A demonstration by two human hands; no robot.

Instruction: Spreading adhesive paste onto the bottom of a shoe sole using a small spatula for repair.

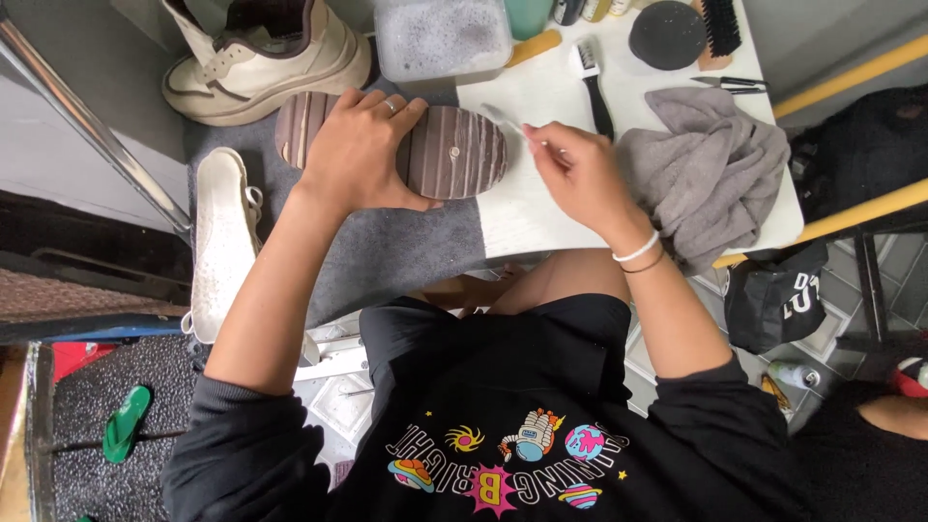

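Observation:
A shoe lies sole up on the grey mat (387,251), its brown ribbed sole (459,153) facing me. My left hand (360,150) presses flat on the middle of that sole, a ring on one finger. My right hand (575,174) pinches a thin, pale brush-like tool (505,118) whose tip points at the toe end of the sole. A white band and a thin bracelet sit on that wrist.
A cream sneaker (266,58) stands at the back left, an insole-like white piece (220,237) lies left. A tub of foamy water (440,37), a black-and-white brush (592,82), a round black sponge (667,34), scissors (730,84) and a grey cloth (706,169) sit on the white table (541,222).

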